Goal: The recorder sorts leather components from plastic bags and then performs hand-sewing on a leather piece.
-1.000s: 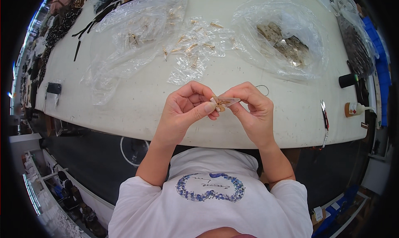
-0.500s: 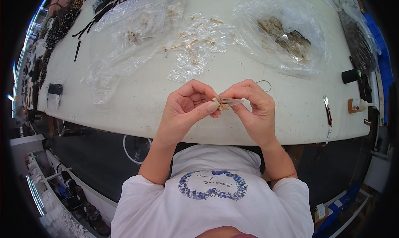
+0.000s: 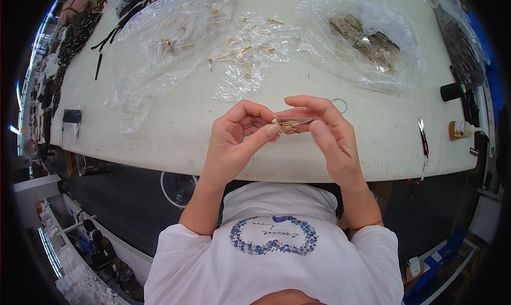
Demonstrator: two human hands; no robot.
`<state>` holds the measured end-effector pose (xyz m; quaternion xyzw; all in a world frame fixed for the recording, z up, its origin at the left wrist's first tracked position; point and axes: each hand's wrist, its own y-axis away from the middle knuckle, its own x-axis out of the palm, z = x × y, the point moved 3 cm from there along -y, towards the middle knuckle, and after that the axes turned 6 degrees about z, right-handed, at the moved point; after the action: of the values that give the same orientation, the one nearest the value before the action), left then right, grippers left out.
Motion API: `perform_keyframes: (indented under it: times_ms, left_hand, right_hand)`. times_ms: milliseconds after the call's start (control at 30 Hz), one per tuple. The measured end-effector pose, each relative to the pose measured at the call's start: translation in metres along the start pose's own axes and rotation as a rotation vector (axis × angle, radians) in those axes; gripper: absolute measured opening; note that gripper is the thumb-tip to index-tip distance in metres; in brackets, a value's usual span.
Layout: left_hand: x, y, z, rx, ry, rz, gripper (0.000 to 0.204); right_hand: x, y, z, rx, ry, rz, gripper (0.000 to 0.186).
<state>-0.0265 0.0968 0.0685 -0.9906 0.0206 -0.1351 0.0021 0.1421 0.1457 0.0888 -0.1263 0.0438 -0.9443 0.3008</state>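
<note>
Both hands (image 3: 242, 140) (image 3: 324, 132) pinch sm. clear packet (image 3: 291, 123) (gold bits inside).

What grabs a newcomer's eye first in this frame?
Dead centre, the left hand and right hand meet over the near edge of the white table, pinching a small clear packet with gold-coloured pieces between the fingertips. Behind them, crumpled clear plastic bags with more small gold pieces spread across the far left of the table, and another bag holding darker brownish parts lies far right.
</note>
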Motion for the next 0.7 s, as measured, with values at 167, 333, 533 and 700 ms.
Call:
perform_keyframes:
  times_ms: [167, 333, 533, 700]
  left_hand:
    - [0.003, 0.0, 0.006, 0.028, -0.127, -0.012, 0.016]
    - [0.004, 0.002, 0.01, 0.006, -0.124, -0.019, 0.017]
    - [-0.002, -0.005, 0.017, -0.068, -0.104, -0.099, 0.016]
    - [-0.01, -0.001, 0.011, 0.0, -0.149, -0.114, 0.013]
  right_hand:
    - [0.001, 0.0, 0.001, -0.154, 0.504, 0.08, 0.022]
    - [0.001, 0.0, 0.004, -0.264, 0.689, 0.021, 0.021]
    - [-0.006, 0.008, 0.03, -0.507, 0.599, 0.115, 0.016]
    - [-0.071, 0.013, 0.056, -0.426, -0.177, -0.233, 0.017]
